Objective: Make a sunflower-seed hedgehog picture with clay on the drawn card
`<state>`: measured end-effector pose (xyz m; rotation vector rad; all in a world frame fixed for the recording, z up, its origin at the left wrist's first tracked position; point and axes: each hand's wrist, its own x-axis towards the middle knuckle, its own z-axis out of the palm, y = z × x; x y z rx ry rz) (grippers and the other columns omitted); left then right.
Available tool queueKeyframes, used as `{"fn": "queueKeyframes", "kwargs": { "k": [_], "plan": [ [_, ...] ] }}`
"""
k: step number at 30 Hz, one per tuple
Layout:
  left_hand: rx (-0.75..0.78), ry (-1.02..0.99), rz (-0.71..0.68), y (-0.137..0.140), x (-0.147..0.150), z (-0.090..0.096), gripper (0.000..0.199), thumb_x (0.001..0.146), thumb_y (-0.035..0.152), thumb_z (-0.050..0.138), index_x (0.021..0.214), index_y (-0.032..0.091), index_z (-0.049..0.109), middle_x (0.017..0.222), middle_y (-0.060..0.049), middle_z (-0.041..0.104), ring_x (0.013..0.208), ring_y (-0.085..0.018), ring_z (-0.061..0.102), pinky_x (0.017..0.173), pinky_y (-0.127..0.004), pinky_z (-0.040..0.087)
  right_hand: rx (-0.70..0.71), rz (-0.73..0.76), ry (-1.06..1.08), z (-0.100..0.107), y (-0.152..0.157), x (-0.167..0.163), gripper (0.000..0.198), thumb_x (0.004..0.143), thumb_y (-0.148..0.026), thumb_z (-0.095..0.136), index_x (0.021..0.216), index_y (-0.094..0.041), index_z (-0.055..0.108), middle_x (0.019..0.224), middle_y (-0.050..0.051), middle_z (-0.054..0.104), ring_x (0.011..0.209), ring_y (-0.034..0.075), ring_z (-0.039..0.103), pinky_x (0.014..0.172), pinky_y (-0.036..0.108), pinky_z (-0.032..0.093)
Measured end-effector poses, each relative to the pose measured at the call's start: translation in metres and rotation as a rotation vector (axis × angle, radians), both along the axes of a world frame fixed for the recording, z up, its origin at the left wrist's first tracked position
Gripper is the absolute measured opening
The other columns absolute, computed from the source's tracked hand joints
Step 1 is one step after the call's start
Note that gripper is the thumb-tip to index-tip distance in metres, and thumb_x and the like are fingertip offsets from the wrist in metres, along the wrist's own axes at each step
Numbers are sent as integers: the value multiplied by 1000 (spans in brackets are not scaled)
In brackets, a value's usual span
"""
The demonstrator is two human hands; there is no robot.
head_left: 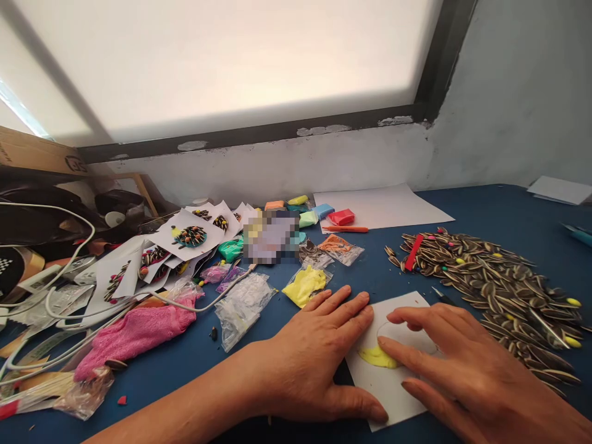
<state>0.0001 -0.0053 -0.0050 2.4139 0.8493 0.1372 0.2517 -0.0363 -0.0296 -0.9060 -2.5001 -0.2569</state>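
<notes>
A white card lies on the blue table, with a thin outline drawn on it. Yellow modelling clay is spread flat along the outline's lower left. My left hand rests open on the card's left edge, fingers stretched out and thumb at its lower part. My right hand is over the card's right side, its fingers apart. One of its fingertips touches the yellow clay or sits just above it; I cannot tell how hard it presses. Part of the outline is hidden beneath the right hand.
Sunflower seeds are heaped at the right, near a dark pen. Clay bags, one yellow, lie beyond my left hand. At the left are a pink cloth, white cables and seed-decorated cards. A large white sheet lies by the wall.
</notes>
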Motion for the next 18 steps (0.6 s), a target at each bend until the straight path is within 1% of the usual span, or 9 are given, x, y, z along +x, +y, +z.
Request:
{"fn": "queueKeyframes", "kwargs": {
  "k": [3,6,14,18],
  "plan": [
    [3,5,-3,0,0,0,95,83,69,56,155,18,20,161,-7,11,149,-31,8,122,-51,11,24,11,21,0,-2,-1,35,89,-25,56,122,-28,65,125,10,58,113,28,55,94,46,47],
    [5,2,-1,0,0,0,96,83,68,57,155,18,19,161,-8,10,149,-31,7,122,-51,11,28,33,6,0,-3,-5,35,86,-25,60,120,-30,66,127,10,57,114,28,55,95,47,46],
    [-8,9,-2,0,0,0,96,83,67,59,155,19,19,161,-7,9,149,-31,7,122,-51,10,-11,59,48,-1,-3,-9,25,87,-19,58,108,-26,70,123,10,60,114,26,55,96,45,45],
    [-7,-4,-4,0,0,0,98,82,68,59,156,20,18,161,-8,10,149,-32,7,121,-52,10,23,54,29,4,0,-9,35,86,-23,59,120,-27,66,131,10,57,116,27,55,93,43,48]
  ]
}}
